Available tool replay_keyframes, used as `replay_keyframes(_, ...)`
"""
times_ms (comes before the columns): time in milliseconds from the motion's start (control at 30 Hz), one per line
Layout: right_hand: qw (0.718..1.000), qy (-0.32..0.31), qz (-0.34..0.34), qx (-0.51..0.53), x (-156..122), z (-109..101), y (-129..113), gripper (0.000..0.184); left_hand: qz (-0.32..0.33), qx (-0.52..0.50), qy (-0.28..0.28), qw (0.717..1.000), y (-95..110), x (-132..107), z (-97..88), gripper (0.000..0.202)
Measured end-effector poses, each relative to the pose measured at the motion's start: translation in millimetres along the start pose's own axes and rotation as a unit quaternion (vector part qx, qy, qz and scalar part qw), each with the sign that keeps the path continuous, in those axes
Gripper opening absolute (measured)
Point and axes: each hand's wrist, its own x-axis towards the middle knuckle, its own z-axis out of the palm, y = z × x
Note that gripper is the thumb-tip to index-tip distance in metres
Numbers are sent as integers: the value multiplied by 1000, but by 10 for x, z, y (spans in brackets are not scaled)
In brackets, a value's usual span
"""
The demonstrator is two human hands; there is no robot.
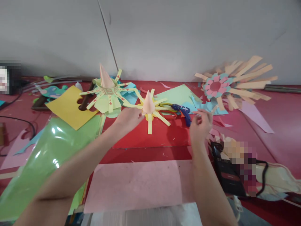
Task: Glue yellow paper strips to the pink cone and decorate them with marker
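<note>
Beyond left fingers [138, 113], red-starred strips [110, 102]

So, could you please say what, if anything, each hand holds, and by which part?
The left hand is at the left side of the small coned paper piece; a grip cannot be confirmed. Whether the right hand holds anything cannot be told.

Room above pink sheet [138, 185], cone [149, 105] blocking behind

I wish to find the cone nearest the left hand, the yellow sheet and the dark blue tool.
Cone [149, 105]: head view, middle of its side.
Yellow sheet [67, 109]: head view, flat middle.
Dark blue tool [185, 110]: head view, upper body.
</note>
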Motion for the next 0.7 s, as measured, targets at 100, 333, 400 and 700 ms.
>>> replay_keyframes(100, 994, -11, 103, -37, 98, -122, 245, 23, -16, -57, 109, 992, -33, 140, -166, 16)
replay_keyframes(333, 988, -51, 128, -63, 28, -20, 340, 22, -9, -136, 233, 963, 79, 446, -204, 20)
replay_keyframes(400, 986, -73, 129, -70, 1, 21, 318, 28, -2, -149, 225, 963, 106, 497, -180, 17)
replay_keyframes(700, 976, -128, 146, -100, -52, 81, 229, 52, -21, -116, 217, 969, 134, 610, -186, 12)
